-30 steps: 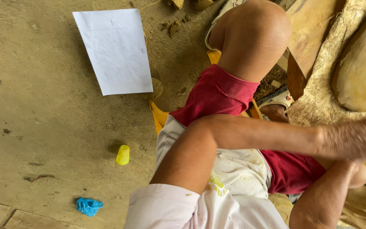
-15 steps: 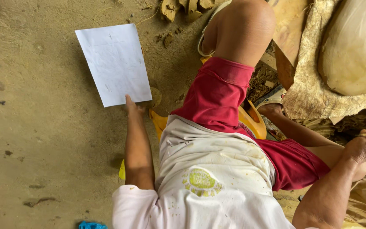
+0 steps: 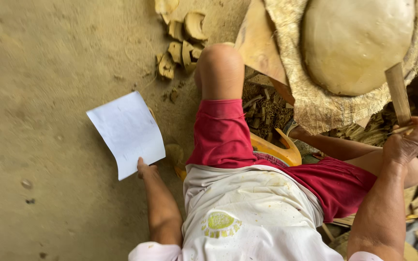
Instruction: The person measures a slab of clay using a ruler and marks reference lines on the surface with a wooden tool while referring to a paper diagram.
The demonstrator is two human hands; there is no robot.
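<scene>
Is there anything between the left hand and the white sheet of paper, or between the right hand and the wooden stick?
Nothing visible. The left hand already grips the white sheet at its near edge, lifted off the dirt floor. The right hand is closed around the wooden stick, beside the clay mound.

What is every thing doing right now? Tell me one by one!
Left hand: holding the near edge of the white paper.
White paper: slightly curled, lifted at the held edge above the dirt floor.
Right hand: closed around the flat wooden stick.
Flat wooden stick: held upright-ish, near the clay mound.
Clay mound: smooth, resting on coarse cloth.
</scene>
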